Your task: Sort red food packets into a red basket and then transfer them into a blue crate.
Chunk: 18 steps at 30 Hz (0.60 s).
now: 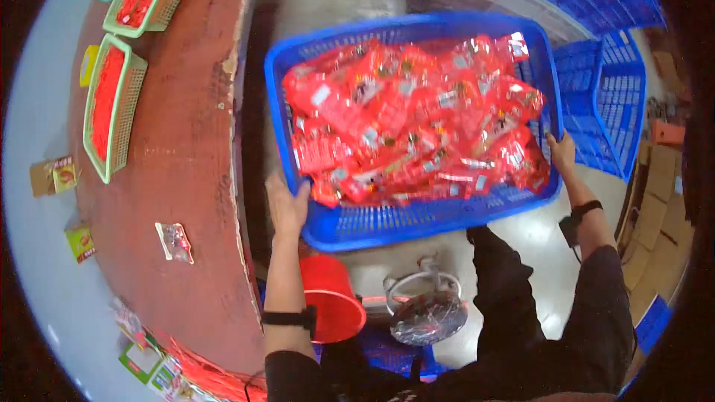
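Note:
A large blue plastic basket [385,237] with slotted walls is between my hands, heaped with shiny red plastic packets [413,117]. At its near left corner my left hand [287,206] grips the rim, thumb inside. My right hand [563,152] grasps the rim on the right side. The basket looks held up over the floor, in front of my body and tilted slightly in the view. Its underside is hidden.
On the left, a worn reddish-brown table [184,134] bears two pale green baskets, one a green basket [120,117] of red packets, and a small packet [175,243]. Below stand a red bucket [335,307] and a stool [427,318]. Blue crates [600,100] are at the right, near flattened cardboard [653,206].

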Available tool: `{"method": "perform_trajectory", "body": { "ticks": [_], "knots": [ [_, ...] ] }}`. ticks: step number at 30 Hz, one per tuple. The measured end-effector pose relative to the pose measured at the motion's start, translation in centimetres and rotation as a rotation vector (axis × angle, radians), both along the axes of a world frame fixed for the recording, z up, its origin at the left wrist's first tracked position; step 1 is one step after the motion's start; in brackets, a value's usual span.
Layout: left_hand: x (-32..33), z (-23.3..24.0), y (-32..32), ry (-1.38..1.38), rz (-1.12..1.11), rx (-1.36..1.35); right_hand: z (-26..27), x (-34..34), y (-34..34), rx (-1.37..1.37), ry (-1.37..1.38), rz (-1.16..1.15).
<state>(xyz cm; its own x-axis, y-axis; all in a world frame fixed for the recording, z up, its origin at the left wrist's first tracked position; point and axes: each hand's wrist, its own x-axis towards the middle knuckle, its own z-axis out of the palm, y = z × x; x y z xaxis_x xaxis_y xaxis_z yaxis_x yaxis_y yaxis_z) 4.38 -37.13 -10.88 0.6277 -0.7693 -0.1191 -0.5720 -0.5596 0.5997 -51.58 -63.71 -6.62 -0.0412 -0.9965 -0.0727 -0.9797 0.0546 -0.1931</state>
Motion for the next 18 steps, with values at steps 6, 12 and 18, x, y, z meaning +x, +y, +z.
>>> {"method": "perform_trajectory", "body": {
  "ticks": [6, 12, 18],
  "knots": [
    [1.6, 0.0, -4.9, 0.367, 0.398, 0.114, 4.6, 7.5, -7.7, 0.579, -0.872, -0.406],
    [2.1, -3.1, -3.2, 0.299, 0.368, 0.226, 9.1, 5.9, -2.9, 0.476, -0.827, -0.432],
    [-6.4, 2.0, 4.3, 0.605, 0.396, 0.126, 23.0, 4.7, 2.2, 0.337, -0.686, -0.502]
  ]
}}
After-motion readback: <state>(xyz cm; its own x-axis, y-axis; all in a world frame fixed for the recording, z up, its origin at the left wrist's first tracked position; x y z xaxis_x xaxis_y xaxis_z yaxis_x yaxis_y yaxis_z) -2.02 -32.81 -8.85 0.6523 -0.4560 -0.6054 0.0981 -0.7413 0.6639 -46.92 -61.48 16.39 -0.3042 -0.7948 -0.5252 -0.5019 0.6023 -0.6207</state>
